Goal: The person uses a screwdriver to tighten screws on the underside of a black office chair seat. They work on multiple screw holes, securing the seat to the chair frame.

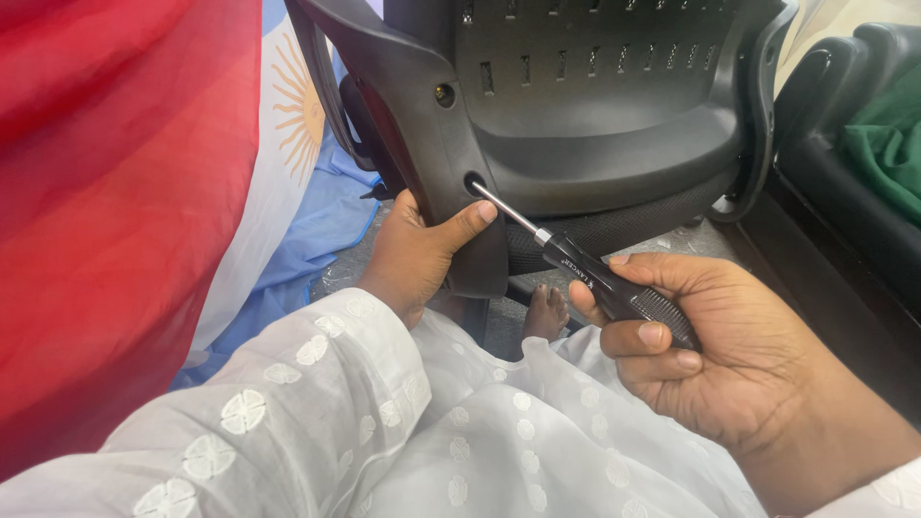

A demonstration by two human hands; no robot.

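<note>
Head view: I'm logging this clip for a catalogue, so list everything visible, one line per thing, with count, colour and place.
Office chair: one, black plastic with slotted back, top centre, lying tilted; screw holes in its side frame.
Screwdriver: one, black handle with metal shaft, centre; tip in the lower screw hole.
Red cloth: one, left side.
White and light blue cloth with a sun emblem: one, left of the chair.
Second black chair part: one, right edge, green fabric on it.
Floor: grey, under the chair.
White embroidered garment: one, bottom.
Bare foot: one, centre.
Left hand: grips the chair frame.
Right hand: holds the screwdriver handle.
</note>
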